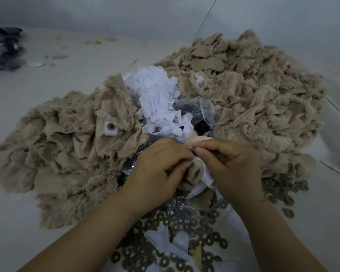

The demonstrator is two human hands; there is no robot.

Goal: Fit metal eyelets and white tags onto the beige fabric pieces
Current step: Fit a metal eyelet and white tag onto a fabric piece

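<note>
One finished piece, tag and eyelet fitted, lies on the left-hand beige heap; the larger heap toward the surface's far right looks untouched. Left hand and right hand pinch a beige piece with a white tag between them, probably seating an eyelet, over loose eyelets at the near edge.

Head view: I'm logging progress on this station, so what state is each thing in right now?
Left hand: pinching the beige fabric piece.
Right hand: pinching the same piece.
Beige fabric piece: bunched between both hands, white tag against it.
Finished piece: lying on left pile, tag and eyelet fitted.
White tags: loose heap.
Metal eyelets: scattered loose.
Plastic bag: open, crumpled.
</note>
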